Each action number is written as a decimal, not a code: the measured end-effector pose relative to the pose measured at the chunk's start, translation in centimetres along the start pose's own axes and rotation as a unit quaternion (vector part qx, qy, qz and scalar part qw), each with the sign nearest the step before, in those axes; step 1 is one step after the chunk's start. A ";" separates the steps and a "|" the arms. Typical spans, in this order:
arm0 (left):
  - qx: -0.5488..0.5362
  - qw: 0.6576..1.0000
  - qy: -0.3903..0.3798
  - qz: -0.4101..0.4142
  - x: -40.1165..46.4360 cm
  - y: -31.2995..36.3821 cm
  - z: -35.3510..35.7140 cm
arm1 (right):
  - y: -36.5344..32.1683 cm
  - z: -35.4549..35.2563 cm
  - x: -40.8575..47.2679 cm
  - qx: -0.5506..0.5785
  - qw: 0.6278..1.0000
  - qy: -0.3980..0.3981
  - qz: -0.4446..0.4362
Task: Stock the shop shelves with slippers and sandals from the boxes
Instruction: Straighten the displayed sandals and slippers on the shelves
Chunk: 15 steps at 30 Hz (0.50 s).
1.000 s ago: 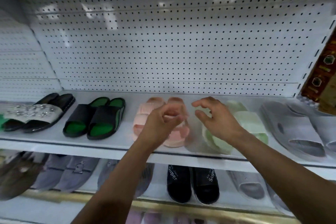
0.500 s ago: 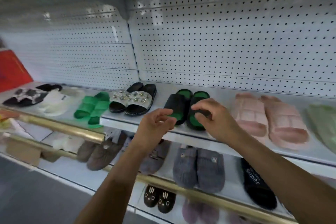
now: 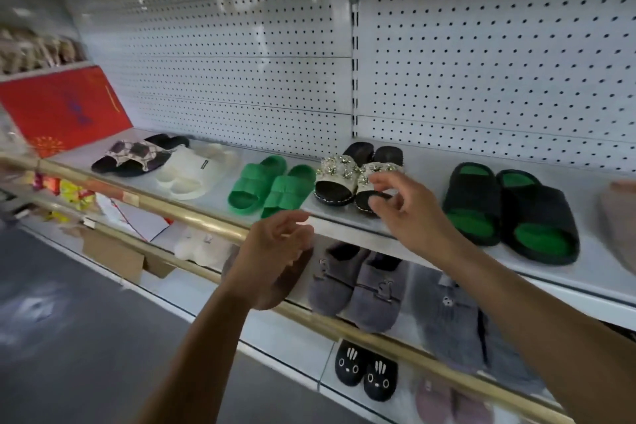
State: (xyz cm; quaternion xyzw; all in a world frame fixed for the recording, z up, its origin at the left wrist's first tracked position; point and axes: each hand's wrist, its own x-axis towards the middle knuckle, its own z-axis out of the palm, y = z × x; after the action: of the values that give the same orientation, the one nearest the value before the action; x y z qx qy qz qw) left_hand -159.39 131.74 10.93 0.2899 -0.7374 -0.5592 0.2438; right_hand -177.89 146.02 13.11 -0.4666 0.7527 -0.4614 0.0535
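Jewelled straps on the studded sandals (image 3: 358, 175) are what worry me: my right hand (image 3: 409, 213) hovers just in front of that pair with its fingers (image 3: 385, 188) loosely curled and apart, holding nothing, and a careless brush could snag the stones or knock the near sandal off the shelf (image 3: 344, 217) edge, since it sits close to the lip. My left hand (image 3: 272, 258) hangs lower, fingers relaxed and apart, also holding nothing. The green slides (image 3: 272, 186) lie just left of the studded pair, nearly touching, so nudging one may shift the other. Farther left are white slides (image 3: 192, 172) and a patterned pair (image 3: 134, 157); right, black slides with green insoles (image 3: 509, 210). Below, a brass rail (image 3: 192, 217) crosses in front of grey furry slippers (image 3: 358, 286). I see no stock boxes for certain; only brown cardboard (image 3: 113, 255) low left.
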 end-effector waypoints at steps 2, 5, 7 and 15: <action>0.014 1.000 -0.010 0.001 1.6 -0.8 -1.9 | -0.7 2.2 2.1 -0.001 1.000 -0.015 -0.010; 0.046 0.999 -0.021 0.016 4.8 -1.3 -4.7 | -1.7 5.6 5.4 -0.023 0.999 -0.044 -0.023; 0.059 0.998 -0.020 0.027 7.4 -1.7 -6.5 | -2.3 7.9 7.6 -0.032 0.997 -0.058 -0.027; 0.067 0.996 -0.020 0.047 15.4 -3.2 -12.1 | -3.8 14.2 15.3 -0.062 0.989 -0.129 -0.027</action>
State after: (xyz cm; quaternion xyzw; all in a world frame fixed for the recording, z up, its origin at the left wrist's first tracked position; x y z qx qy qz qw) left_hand -161.61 112.00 11.45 0.2591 -0.7908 -0.5023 0.2348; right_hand -176.70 124.85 13.24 -0.5449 0.7535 -0.3513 0.1090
